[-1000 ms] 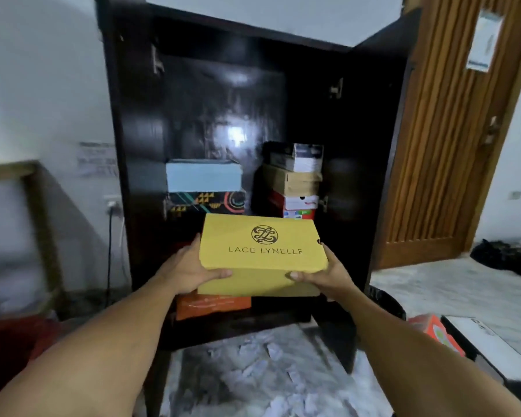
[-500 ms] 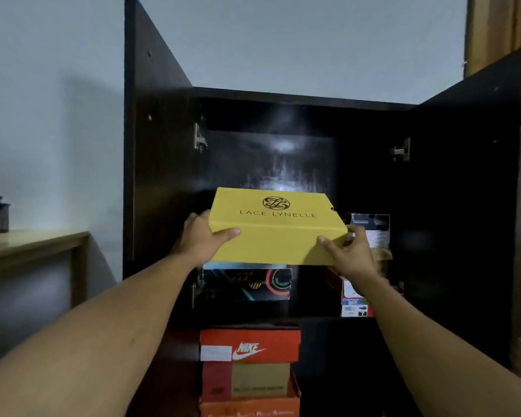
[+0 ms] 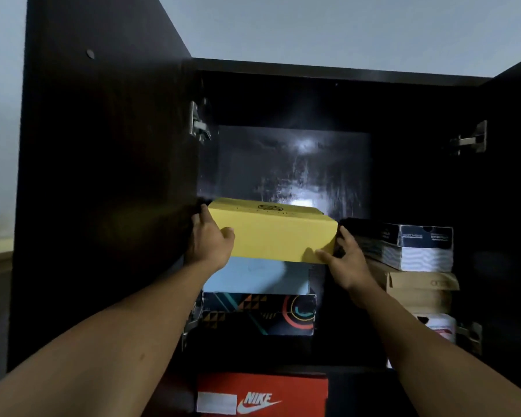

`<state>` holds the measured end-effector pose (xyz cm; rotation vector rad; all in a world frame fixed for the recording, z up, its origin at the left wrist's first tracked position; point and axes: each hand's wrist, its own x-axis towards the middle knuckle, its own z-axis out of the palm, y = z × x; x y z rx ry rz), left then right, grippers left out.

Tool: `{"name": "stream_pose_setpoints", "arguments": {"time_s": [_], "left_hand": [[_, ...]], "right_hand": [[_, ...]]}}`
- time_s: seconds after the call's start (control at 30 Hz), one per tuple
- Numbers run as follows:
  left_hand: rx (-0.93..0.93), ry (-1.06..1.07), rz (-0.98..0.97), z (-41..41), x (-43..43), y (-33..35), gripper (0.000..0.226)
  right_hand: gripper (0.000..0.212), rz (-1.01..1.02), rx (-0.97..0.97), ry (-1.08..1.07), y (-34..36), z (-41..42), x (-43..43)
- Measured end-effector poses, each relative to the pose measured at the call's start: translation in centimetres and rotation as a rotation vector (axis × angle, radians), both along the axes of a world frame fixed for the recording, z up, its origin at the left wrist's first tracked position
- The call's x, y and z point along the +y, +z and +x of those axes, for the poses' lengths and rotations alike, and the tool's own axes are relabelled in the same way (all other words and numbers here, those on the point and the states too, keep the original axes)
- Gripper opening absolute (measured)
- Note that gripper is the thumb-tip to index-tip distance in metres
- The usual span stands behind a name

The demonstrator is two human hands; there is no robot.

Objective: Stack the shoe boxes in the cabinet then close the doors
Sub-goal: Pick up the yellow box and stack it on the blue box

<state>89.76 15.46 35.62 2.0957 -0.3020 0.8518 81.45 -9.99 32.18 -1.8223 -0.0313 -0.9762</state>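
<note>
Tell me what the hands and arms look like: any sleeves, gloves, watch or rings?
No sleeves show on the left arm or right arm. The left hand and right hand wear no gloves, and no watch, bracelet or ring is visible.

Perhaps seven shoe boxes (image 3: 271, 236), two hands (image 3: 211, 245), two doors (image 3: 103, 176), one cabinet (image 3: 343, 74).

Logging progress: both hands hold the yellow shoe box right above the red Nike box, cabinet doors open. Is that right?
Not quite. In the head view, the left hand and right hand hold the yellow shoe box right above the light blue box; the red Nike box sits lower down. The cabinet doors are open.
</note>
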Motion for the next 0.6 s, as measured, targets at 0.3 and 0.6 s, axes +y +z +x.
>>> {"name": "stream_pose_setpoints", "arguments": {"time_s": [0.3, 0.6], "left_hand": [[-0.005, -0.003, 0.233, 4.1, -1.3, -4.8, 0.071], [0.077, -0.007, 0.37, 8.0, -1.9, -6.9, 0.071]], "right_hand": [[0.061, -0.198, 0.057, -0.067, -2.8, 5.4, -0.1], [0.096, -0.357, 0.313, -0.121, -2.4, 9.8, -1.0]]}}
